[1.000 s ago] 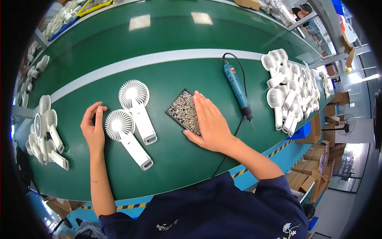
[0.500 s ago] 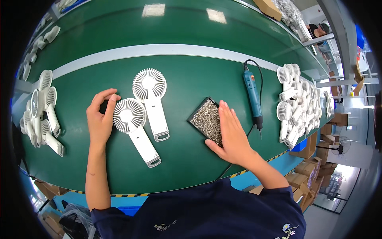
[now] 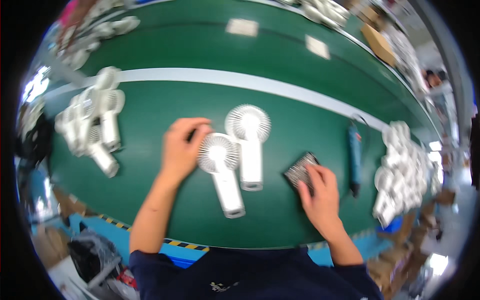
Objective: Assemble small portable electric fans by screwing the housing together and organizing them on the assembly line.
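Two white handheld fans lie side by side on the green table: a nearer fan (image 3: 227,192) and a farther fan (image 3: 251,160), their round grilles close together. My left hand (image 3: 181,150) rests just left of the nearer fan's grille, fingers curled toward the thumb; whatever sits between them is hidden. To the right is a small black tray (image 3: 288,176) full of small metal screws (image 3: 300,171). My right hand (image 3: 321,197) reaches over the tray's right side with bent fingers, thumb and forefinger apart. Motion blur hides whether its fingertips hold a screw.
A blue electric screwdriver (image 3: 355,155) lies on the table right of the tray, with a dark cable. White fans are piled at the right end (image 3: 400,175), and another fan group (image 3: 92,117) is at the left. A pale strip (image 3: 200,75) crosses the table behind.
The whole view has shifted, so the table things appear farther right and lower. My right hand has gone from lying flat along the tray's side to bending its fingers over the screws.
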